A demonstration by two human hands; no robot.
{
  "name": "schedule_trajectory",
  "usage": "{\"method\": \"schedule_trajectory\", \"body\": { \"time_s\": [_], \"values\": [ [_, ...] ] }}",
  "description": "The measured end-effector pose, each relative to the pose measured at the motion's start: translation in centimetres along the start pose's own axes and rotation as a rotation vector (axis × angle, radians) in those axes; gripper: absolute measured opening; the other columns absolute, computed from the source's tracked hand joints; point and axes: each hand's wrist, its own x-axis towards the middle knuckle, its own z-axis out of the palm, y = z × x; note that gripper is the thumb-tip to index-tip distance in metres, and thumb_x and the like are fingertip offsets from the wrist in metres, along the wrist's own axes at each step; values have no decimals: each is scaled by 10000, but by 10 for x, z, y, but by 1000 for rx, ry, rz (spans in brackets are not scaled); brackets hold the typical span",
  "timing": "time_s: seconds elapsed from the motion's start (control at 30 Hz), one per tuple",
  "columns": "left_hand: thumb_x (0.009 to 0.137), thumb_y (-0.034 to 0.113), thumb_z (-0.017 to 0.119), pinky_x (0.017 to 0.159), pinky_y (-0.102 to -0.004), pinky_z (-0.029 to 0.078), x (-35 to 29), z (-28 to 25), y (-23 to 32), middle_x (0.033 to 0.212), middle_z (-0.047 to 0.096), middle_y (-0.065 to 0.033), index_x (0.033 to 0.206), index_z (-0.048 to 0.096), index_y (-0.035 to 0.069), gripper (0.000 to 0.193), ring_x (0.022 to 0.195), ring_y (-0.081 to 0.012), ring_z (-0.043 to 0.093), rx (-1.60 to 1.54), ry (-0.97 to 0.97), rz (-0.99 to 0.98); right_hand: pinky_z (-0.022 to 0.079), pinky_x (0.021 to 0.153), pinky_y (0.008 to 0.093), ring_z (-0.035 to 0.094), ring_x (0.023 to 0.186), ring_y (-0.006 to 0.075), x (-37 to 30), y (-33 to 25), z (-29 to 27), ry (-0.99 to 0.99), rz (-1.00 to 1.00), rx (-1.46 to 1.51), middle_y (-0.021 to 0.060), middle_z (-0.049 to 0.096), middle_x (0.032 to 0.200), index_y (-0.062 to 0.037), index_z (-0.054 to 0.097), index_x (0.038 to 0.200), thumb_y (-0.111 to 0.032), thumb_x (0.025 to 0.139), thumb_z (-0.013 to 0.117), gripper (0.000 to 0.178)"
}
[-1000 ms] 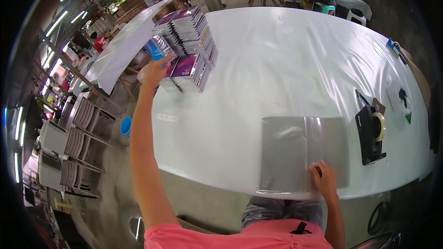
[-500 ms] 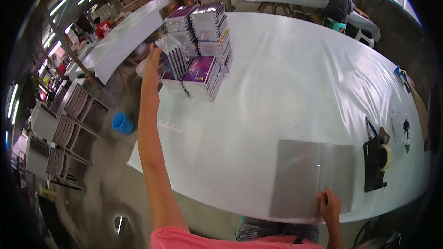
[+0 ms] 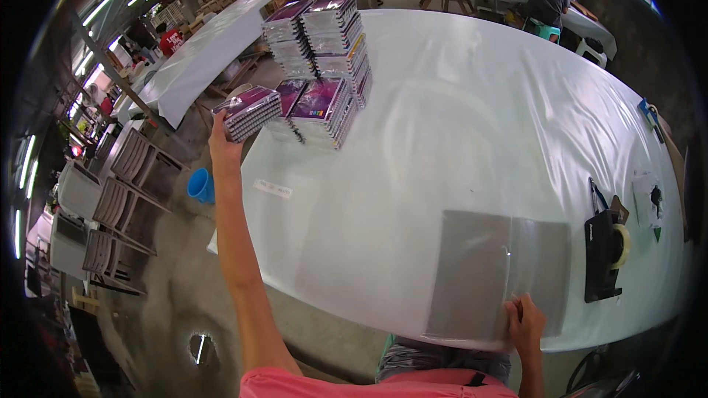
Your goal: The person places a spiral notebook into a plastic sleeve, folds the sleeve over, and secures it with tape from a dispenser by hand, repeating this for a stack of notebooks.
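My left hand (image 3: pixel 223 135), arm stretched out to the far left, grips a small stack of spiral-bound notebooks (image 3: pixel 254 112) with purple covers. It is tilted and held beside the tall piles of similar notebooks (image 3: pixel 324 107) on the table. Near the front edge lie clear plastic sleeves (image 3: pixel 472 273), flat and overlapping, with a glossy seam down the middle. My right hand (image 3: pixel 526 320) rests at their lower right part, its fingers curled and pinched on the plastic.
To the right stands a black tape dispenser (image 3: pixel 601 258) with a tape roll, pens beside it. A white label strip (image 3: pixel 273 189) is stuck on the white-covered table (image 3: pixel 383 177). A blue bucket (image 3: pixel 200 186) and stacked chairs (image 3: pixel 122 206) are on the left floor. A person (image 3: pixel 547 0) sits at a far table.
My left hand has drawn the held notebooks left, away from the piles, and turned them from upright to lying with purple cover up. My right hand stays at the plastic sleeves.
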Motion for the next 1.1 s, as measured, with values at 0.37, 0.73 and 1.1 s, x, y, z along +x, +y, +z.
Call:
{"method": "schedule_trajectory", "body": {
  "time_s": [0.37, 0.73, 1.1],
  "values": [
    [764, 152, 746, 816, -403, 526, 50, 63, -68, 1122, 585, -180, 1231, 492, -40, 566, 930, -304, 632, 174, 271, 431, 460, 568, 396, 624, 645, 317, -2, 6, 1, 5, -14, 20, 114, 626, 719, -63, 570, 871, -135, 862, 663, 118],
    [895, 556, 502, 1050, -599, 339, 57, 61, -84, 1495, 216, -333, 1497, 159, 2, 887, 1331, -543, 294, 1209, 641, 395, 457, 595, 404, 619, 684, 328, -8, -1, 1, 27, 34, 95, 125, 622, 759, -66, 584, 897, -173, 875, 661, 133],
    [843, 182, 691, 1168, -526, 98, -353, 174, -190, 1576, 210, -157, 1472, 370, 141, 708, 1475, -328, 114, 1256, -1336, 671, 471, 654, 394, 605, 745, 329, -6, 25, -30, -85, 10, 193, 156, 624, 833, -40, 598, 952, -196, 915, 607, 160]
  ]
}}
